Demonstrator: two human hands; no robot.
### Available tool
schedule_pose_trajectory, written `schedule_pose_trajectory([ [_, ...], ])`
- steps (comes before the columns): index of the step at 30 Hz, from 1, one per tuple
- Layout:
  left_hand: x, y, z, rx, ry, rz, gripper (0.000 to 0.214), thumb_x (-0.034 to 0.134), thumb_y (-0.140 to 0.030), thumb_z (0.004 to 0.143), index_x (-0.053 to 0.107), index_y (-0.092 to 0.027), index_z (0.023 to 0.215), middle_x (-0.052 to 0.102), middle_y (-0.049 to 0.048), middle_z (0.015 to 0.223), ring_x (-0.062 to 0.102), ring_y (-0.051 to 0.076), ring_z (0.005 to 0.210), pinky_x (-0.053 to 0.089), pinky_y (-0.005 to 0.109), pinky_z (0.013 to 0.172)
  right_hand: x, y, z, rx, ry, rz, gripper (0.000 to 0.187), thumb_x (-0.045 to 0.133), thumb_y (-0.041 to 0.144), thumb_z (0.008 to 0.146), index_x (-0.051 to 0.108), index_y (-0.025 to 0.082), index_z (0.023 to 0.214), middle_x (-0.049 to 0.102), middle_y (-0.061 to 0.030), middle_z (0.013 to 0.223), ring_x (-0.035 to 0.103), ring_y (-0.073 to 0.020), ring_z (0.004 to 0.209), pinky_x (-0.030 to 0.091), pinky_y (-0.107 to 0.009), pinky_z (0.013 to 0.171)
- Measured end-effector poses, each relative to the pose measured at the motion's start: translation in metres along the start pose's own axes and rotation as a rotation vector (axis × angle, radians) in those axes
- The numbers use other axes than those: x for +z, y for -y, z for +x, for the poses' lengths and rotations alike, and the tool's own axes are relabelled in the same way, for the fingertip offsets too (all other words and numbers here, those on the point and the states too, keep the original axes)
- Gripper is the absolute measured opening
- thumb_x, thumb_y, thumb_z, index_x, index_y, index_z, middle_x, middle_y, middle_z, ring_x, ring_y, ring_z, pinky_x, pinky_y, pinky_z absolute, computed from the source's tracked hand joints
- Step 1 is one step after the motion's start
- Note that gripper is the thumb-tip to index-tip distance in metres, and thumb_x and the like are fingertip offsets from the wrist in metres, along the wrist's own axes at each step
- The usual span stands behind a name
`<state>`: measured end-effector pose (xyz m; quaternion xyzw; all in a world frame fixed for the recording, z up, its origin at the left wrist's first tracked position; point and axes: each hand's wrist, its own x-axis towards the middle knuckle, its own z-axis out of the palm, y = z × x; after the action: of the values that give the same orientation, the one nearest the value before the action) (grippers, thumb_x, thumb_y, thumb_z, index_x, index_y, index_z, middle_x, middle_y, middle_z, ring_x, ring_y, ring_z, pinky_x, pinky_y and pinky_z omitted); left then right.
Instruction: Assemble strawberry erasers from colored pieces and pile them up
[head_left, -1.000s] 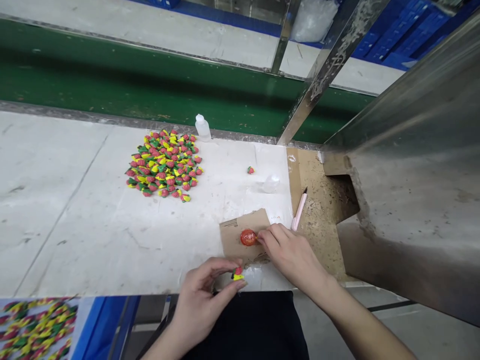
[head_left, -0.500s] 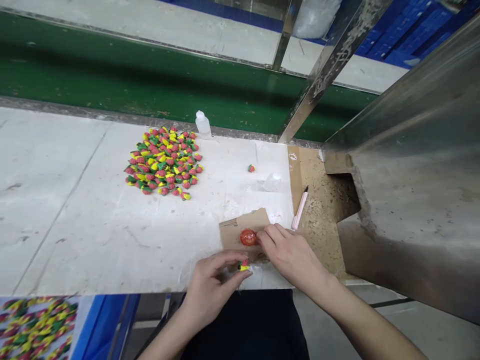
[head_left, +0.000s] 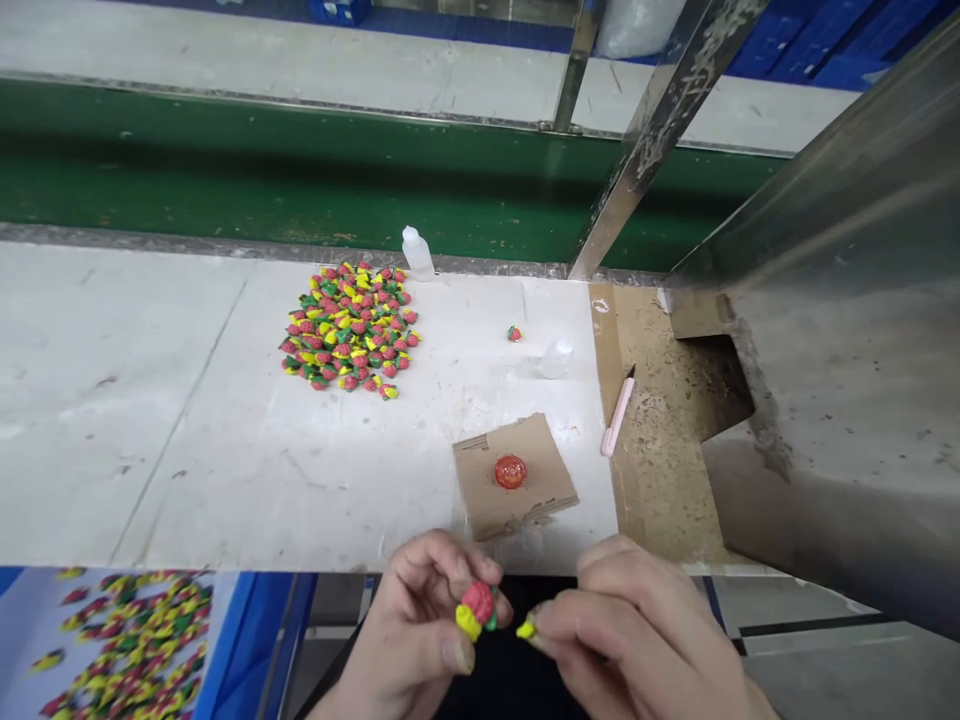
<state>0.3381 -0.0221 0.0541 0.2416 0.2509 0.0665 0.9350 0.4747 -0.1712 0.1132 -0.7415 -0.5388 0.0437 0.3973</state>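
Observation:
My left hand [head_left: 431, 615] pinches a small berry-shaped figurine [head_left: 478, 600], bumpy red with yellow and green parts, at the front edge of the table. Close by on the right, my right hand [head_left: 626, 625] holds a tiny yellow piece [head_left: 526, 629] between its fingertips, a small gap away from the figurine. Beyond both hands, a small round dish with glossy red-orange contents [head_left: 511, 471] rests on a cardboard square [head_left: 525, 510]. One similar figurine [head_left: 514, 333] sits alone farther back.
A heap of similar figurines [head_left: 349, 325] lies left of centre, with a white bottle [head_left: 418, 254] behind it. A pink pen [head_left: 619, 415] lies on cardboard at right, beside a metal panel [head_left: 840, 380]. A blue bin [head_left: 244, 640] at lower left holds more figurines.
My right hand has left the red dish and come back toward my body, now holding the yellow piece. My left hand has also drawn nearer with its figurine. The view has shifted slightly.

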Motion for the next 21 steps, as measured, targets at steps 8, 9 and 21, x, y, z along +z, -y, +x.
schedule_pose_trajectory([
  [8, 0.007, 0.001, -0.005, 0.056, -0.016, 0.150, 0.025, 0.102, -0.028, 0.065, 0.088, -0.028, 0.086, 0.084, 0.0026, 0.088, 0.074, 0.013, 0.079, 0.058, 0.018, 0.072, 0.005, -0.002, 0.001, -0.056, 0.017, -0.070, 0.026, 0.046, 0.013, 0.111, 0.066, 0.020, 0.094, 0.063, 0.0018, 0.070, 0.061, -0.0127, 0.062, 0.048, -0.025, 0.062],
  [9, 0.008, 0.001, -0.006, 0.057, -0.020, 0.163, 0.025, 0.102, -0.028, 0.065, 0.088, -0.028, 0.085, 0.084, 0.0024, 0.087, 0.073, 0.013, 0.077, 0.058, 0.018, 0.072, 0.004, -0.002, 0.001, -0.068, 0.025, -0.087, 0.028, 0.044, 0.014, 0.111, 0.066, 0.019, 0.094, 0.063, 0.0019, 0.069, 0.061, -0.0130, 0.062, 0.047, -0.026, 0.062],
  [21, -0.002, 0.001, -0.002, 0.206, -0.006, 0.414, 0.026, 0.099, -0.021, 0.068, 0.089, -0.031, 0.090, 0.085, 0.0047, 0.093, 0.078, 0.018, 0.082, 0.063, 0.021, 0.073, -0.004, -0.002, 0.004, -0.133, 0.173, -0.181, 0.045, 0.030, 0.013, 0.114, 0.067, 0.018, 0.090, 0.061, 0.0011, 0.069, 0.054, -0.0156, 0.061, 0.038, -0.032, 0.057],
])
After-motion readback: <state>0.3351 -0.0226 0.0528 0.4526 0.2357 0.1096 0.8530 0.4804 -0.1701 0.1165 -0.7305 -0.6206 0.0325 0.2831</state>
